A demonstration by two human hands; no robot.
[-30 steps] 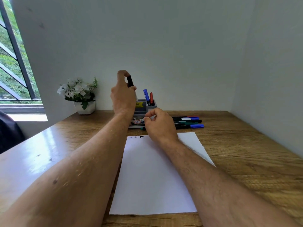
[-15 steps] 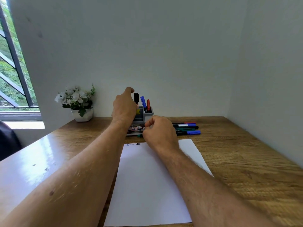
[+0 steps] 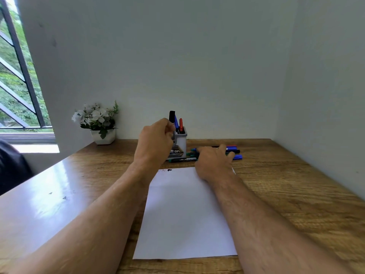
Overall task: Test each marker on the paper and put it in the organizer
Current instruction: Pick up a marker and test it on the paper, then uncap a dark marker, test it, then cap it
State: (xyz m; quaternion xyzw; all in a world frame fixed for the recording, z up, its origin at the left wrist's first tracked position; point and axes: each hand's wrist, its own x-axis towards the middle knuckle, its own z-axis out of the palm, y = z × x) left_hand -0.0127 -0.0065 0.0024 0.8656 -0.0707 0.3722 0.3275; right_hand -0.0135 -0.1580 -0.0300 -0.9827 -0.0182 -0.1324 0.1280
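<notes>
Now | my left hand (image 3: 155, 141), fingers curled, by the organizer (image 3: 180, 143), grip contents unclear | right hand (image 3: 214, 160) spread flat on loose markers (image 3: 236, 153) past the paper (image 3: 187, 214).

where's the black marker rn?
Head view: the black marker stands upright in the organizer at the desk's back, left of the blue marker, just above the left hand.

White flower pot (image 3: 103, 135) on wooden desk (image 3: 296, 194), barred window (image 3: 17, 76) at left
</notes>
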